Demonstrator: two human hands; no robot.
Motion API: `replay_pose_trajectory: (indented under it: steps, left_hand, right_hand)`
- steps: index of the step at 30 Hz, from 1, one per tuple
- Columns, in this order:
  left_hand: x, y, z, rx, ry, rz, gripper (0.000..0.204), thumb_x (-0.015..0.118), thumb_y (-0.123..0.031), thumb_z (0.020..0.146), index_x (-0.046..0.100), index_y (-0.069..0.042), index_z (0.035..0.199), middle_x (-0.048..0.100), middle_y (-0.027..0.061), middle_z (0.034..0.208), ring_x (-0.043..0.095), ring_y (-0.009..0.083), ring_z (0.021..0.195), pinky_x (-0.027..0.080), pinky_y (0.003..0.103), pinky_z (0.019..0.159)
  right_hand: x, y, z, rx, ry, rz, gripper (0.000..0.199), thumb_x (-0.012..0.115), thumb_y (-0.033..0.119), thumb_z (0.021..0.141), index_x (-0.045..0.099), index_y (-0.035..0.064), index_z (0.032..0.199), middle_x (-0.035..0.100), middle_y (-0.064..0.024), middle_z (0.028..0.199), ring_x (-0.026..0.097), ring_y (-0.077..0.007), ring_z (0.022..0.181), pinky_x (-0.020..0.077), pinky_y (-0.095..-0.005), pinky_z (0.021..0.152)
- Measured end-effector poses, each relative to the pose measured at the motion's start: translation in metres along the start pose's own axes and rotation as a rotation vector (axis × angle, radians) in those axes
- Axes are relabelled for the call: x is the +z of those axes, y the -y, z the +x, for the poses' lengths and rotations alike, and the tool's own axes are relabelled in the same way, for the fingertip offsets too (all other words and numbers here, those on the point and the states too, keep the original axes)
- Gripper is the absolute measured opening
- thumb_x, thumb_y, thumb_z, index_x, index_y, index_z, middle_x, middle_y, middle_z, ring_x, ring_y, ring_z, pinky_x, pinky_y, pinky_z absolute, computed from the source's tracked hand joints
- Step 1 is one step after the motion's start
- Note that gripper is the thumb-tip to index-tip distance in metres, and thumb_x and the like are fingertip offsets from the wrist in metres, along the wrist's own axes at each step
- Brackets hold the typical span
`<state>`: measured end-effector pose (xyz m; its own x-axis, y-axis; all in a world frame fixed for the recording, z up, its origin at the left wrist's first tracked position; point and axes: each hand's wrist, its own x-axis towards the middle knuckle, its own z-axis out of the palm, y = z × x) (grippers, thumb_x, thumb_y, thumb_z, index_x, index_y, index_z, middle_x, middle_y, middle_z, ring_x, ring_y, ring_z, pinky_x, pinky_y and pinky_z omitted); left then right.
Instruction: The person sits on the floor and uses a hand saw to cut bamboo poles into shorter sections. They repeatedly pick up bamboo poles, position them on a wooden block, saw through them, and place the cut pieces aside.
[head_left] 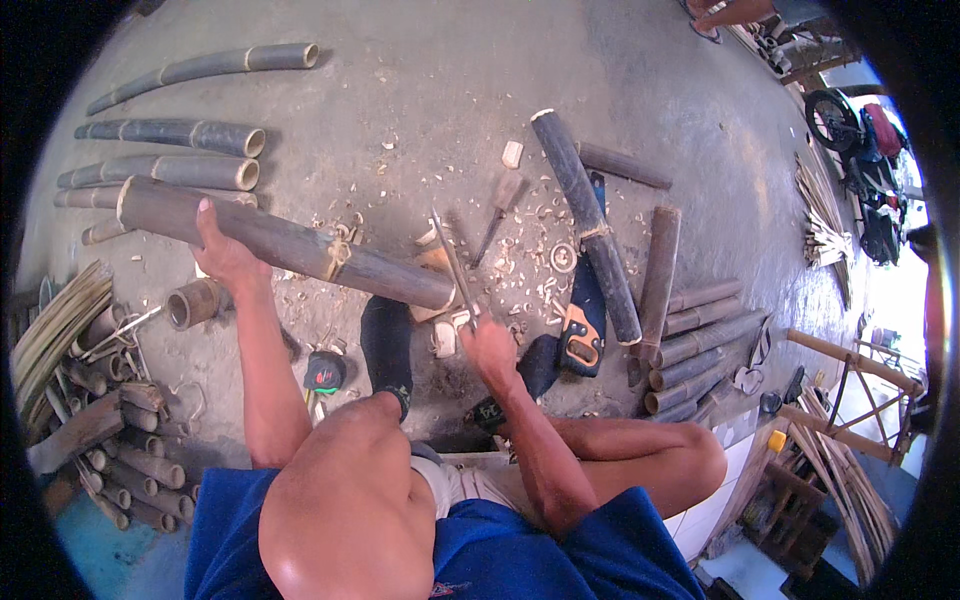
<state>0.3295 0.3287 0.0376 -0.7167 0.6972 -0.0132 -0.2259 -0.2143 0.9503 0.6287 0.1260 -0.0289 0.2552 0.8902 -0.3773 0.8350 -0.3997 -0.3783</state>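
Observation:
My left hand (230,255) is wrapped round a thick dark bamboo pole (285,240) near its left end, the thumb lying along the top. The pole slants down to the right across my front, and its right end rests over a pale wooden block (438,265). Pale chipped spots mark the joint near its middle. In my right hand (490,350), closed round the hidden handle, is a knife (456,265) with a narrow blade pointing away from me. The blade stands just beside the pole's right end; I cannot tell whether they touch.
A chisel (490,222) lies beyond the knife among pale shavings. Right of it, a bamboo pole (585,210) lies across a handsaw (582,340). More bamboo (190,135) lies at far left, with stacks (700,350) on both sides. A tape measure (325,372) sits near my left forearm.

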Motion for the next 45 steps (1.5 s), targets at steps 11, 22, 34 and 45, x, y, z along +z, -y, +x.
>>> replay_pose_trajectory:
  steps: [11, 22, 34, 45]
  left_hand:
    - [-0.008, -0.002, -0.004, -0.033, -0.033, -0.025, 0.059, 0.072, -0.030, 0.090, 0.051, 0.004, 0.133, 0.061, 0.0142, 0.118, 0.063, 0.0271, 0.098, 0.056, 0.043, 0.082]
    - [-0.018, 0.005, 0.001, -0.074, 0.054, -0.117, 0.054, 0.070, -0.033, 0.091, 0.052, 0.001, 0.128, 0.061, 0.0140, 0.106, 0.065, 0.0273, 0.090, 0.056, 0.043, 0.078]
    - [-0.012, -0.002, 0.005, -0.076, 0.004, -0.121, 0.058, 0.069, -0.040, 0.090, 0.054, 0.001, 0.128, 0.061, 0.0128, 0.110, 0.064, 0.0267, 0.096, 0.054, 0.041, 0.084]
    - [-0.022, 0.004, 0.010, -0.145, 0.022, -0.087, 0.057, 0.068, -0.041, 0.091, 0.053, 0.002, 0.126, 0.063, 0.0151, 0.102, 0.065, 0.0277, 0.088, 0.055, 0.042, 0.078]
  right_hand:
    - [-0.010, 0.013, -0.002, 0.010, -0.073, 0.174, 0.038, 0.062, 0.034, 0.091, 0.063, -0.0033, 0.100, 0.067, -0.0303, 0.079, 0.068, -0.0484, 0.075, 0.0521, -0.0570, 0.069]
    - [-0.015, 0.009, -0.005, -0.116, -0.186, 0.219, 0.037, 0.065, 0.037, 0.090, 0.064, 0.0005, 0.096, 0.068, -0.0277, 0.077, 0.068, -0.0468, 0.073, 0.0546, -0.0538, 0.066]
    - [-0.026, 0.016, -0.009, -0.160, -0.236, 0.402, 0.036, 0.064, 0.032, 0.091, 0.064, -0.0027, 0.101, 0.066, -0.0301, 0.074, 0.068, -0.0457, 0.071, 0.0525, -0.0529, 0.065]
    - [-0.005, 0.008, -0.007, -0.145, -0.112, 0.237, 0.038, 0.066, 0.035, 0.090, 0.064, -0.0010, 0.103, 0.069, -0.0268, 0.082, 0.068, -0.0471, 0.077, 0.0545, -0.0538, 0.068]
